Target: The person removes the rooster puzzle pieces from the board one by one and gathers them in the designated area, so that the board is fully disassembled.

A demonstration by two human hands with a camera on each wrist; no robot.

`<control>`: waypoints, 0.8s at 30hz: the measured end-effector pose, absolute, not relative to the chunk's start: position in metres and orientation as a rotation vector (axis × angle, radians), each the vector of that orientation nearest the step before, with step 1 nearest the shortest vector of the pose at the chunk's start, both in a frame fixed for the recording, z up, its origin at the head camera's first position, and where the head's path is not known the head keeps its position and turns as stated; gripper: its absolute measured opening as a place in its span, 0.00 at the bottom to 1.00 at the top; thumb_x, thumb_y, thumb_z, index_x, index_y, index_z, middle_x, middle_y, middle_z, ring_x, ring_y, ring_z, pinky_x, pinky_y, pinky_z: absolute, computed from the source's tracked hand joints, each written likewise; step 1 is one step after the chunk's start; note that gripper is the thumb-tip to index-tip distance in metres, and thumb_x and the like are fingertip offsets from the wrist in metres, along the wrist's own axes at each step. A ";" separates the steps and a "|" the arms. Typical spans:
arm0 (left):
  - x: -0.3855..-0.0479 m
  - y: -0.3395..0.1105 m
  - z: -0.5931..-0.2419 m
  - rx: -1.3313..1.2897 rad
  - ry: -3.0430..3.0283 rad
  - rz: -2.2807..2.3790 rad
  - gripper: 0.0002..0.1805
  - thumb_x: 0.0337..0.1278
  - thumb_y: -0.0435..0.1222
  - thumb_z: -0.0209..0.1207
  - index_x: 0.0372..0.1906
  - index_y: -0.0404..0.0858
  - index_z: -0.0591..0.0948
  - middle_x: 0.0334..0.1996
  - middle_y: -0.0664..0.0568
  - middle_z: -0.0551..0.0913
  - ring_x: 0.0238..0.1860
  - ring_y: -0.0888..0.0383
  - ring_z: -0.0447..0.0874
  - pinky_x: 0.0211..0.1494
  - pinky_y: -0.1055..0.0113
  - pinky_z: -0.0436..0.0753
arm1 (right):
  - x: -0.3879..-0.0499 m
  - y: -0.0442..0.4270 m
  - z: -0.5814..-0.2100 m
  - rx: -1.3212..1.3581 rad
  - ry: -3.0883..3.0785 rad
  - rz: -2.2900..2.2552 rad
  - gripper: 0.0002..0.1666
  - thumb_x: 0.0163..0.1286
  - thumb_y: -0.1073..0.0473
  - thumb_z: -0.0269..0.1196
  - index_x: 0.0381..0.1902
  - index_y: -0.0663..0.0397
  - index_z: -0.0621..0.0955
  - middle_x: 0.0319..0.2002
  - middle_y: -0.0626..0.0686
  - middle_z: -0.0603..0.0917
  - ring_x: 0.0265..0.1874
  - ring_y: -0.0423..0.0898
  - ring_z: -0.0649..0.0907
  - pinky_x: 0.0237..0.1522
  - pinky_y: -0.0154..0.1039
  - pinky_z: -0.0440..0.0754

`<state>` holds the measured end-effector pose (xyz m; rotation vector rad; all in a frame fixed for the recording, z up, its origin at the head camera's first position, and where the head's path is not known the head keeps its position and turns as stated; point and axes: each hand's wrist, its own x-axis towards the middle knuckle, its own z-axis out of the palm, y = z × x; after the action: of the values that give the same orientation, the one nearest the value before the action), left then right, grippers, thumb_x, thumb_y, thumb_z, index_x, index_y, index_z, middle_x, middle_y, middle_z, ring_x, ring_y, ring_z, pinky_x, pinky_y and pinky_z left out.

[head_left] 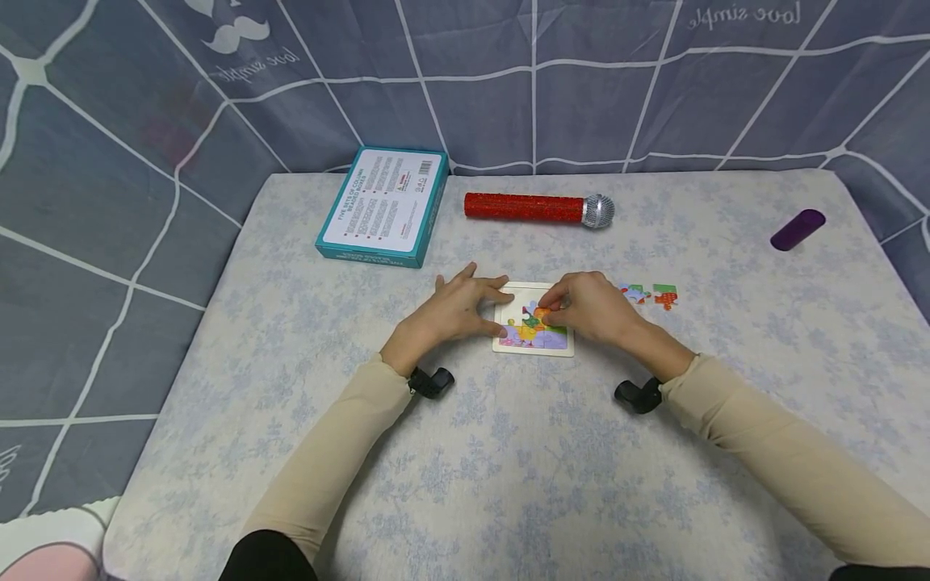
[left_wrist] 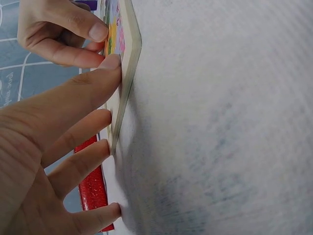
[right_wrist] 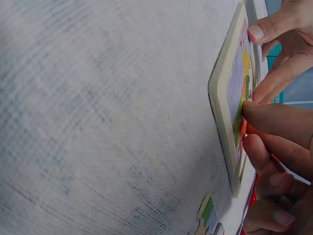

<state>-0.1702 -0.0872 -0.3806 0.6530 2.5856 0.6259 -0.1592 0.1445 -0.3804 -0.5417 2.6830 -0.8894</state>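
Note:
A wooden jigsaw board (head_left: pixel 534 353) with a pale rim lies flat on the table, its lower part filled with coloured pieces. My left hand (head_left: pixel 459 308) rests at the board's left side, fingers spread, thumb tip on the rim in the left wrist view. Over the middle of the board, my right hand (head_left: pixel 594 308) pinches an orange puzzle piece (head_left: pixel 542 314) between thumb and fingers, down at the picture surface. Its fingers cover much of that piece. Two loose puzzle pieces, one with blue and red (head_left: pixel 635 294) and one green and orange (head_left: pixel 664 296), lie right of the board.
Behind the board lies a red glittery microphone (head_left: pixel 523 206) with a silver head. A teal-edged box (head_left: pixel 385 206) is at the back left, and a purple cylinder (head_left: pixel 798 230) at the far right. A grey gridded curtain (head_left: pixel 479 113) hangs behind the patterned tabletop (head_left: pixel 508 476).

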 end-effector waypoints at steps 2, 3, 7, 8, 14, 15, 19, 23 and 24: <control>-0.170 -0.087 -0.380 0.647 2.584 0.626 0.32 0.49 0.46 0.73 0.63 0.46 0.80 0.72 0.56 0.66 0.77 0.39 0.41 0.66 0.25 0.37 | -0.159 0.144 -0.381 -0.541 2.683 -0.898 0.10 0.60 0.61 0.71 0.41 0.55 0.89 0.42 0.52 0.87 0.38 0.48 0.81 0.39 0.42 0.75; -0.170 -0.087 -0.380 0.647 2.584 0.626 0.32 0.49 0.46 0.73 0.63 0.46 0.80 0.72 0.56 0.66 0.77 0.39 0.41 0.66 0.25 0.37 | -0.159 0.144 -0.381 -0.543 2.682 -0.900 0.10 0.60 0.62 0.71 0.40 0.55 0.89 0.41 0.52 0.87 0.37 0.47 0.81 0.38 0.42 0.74; -0.170 -0.087 -0.380 0.641 2.585 0.627 0.32 0.49 0.45 0.73 0.63 0.46 0.80 0.72 0.57 0.66 0.77 0.39 0.41 0.66 0.26 0.37 | -0.160 0.143 -0.381 -0.544 2.676 -0.902 0.08 0.60 0.62 0.71 0.39 0.54 0.89 0.39 0.51 0.88 0.35 0.47 0.79 0.37 0.42 0.74; -0.170 -0.087 -0.381 0.640 2.585 0.629 0.32 0.49 0.45 0.73 0.63 0.46 0.80 0.72 0.57 0.66 0.77 0.39 0.41 0.66 0.26 0.37 | -0.160 0.143 -0.381 -0.540 2.671 -0.903 0.08 0.60 0.62 0.71 0.39 0.54 0.89 0.39 0.51 0.88 0.34 0.47 0.79 0.37 0.42 0.74; -0.170 -0.087 -0.381 0.631 2.583 0.632 0.33 0.49 0.45 0.73 0.63 0.46 0.79 0.72 0.57 0.65 0.77 0.40 0.40 0.66 0.26 0.36 | -0.160 0.143 -0.381 -0.504 2.660 -0.912 0.09 0.60 0.62 0.71 0.39 0.53 0.89 0.36 0.50 0.88 0.33 0.46 0.79 0.35 0.41 0.73; -0.170 -0.087 -0.380 0.631 2.584 0.631 0.33 0.49 0.45 0.73 0.63 0.46 0.79 0.72 0.57 0.65 0.77 0.40 0.40 0.66 0.26 0.36 | -0.160 0.143 -0.381 -0.500 2.661 -0.916 0.08 0.60 0.62 0.71 0.39 0.53 0.89 0.36 0.49 0.87 0.32 0.46 0.79 0.35 0.41 0.73; -0.170 -0.087 -0.380 0.633 2.589 0.624 0.33 0.49 0.46 0.73 0.63 0.46 0.79 0.72 0.57 0.65 0.77 0.40 0.41 0.66 0.26 0.36 | -0.161 0.143 -0.382 -0.492 2.658 -0.937 0.07 0.59 0.63 0.72 0.37 0.53 0.88 0.32 0.48 0.86 0.29 0.45 0.78 0.33 0.41 0.72; -0.170 -0.087 -0.380 0.638 2.592 0.618 0.33 0.49 0.46 0.73 0.63 0.47 0.79 0.72 0.57 0.65 0.77 0.39 0.41 0.66 0.26 0.37 | -0.162 0.144 -0.382 -0.497 2.652 -0.983 0.06 0.57 0.63 0.73 0.34 0.52 0.87 0.29 0.47 0.85 0.26 0.45 0.77 0.31 0.40 0.71; -0.170 -0.087 -0.381 0.639 2.593 0.617 0.33 0.49 0.46 0.73 0.63 0.47 0.79 0.72 0.57 0.65 0.77 0.39 0.41 0.66 0.26 0.37 | -0.162 0.144 -0.382 -0.499 2.650 -1.000 0.06 0.57 0.63 0.73 0.33 0.52 0.87 0.28 0.47 0.84 0.25 0.45 0.77 0.30 0.40 0.71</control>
<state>-0.1703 -0.0867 -0.3806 0.6393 2.5927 0.6170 -0.1620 0.1444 -0.3820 -0.4991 2.6504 -1.0004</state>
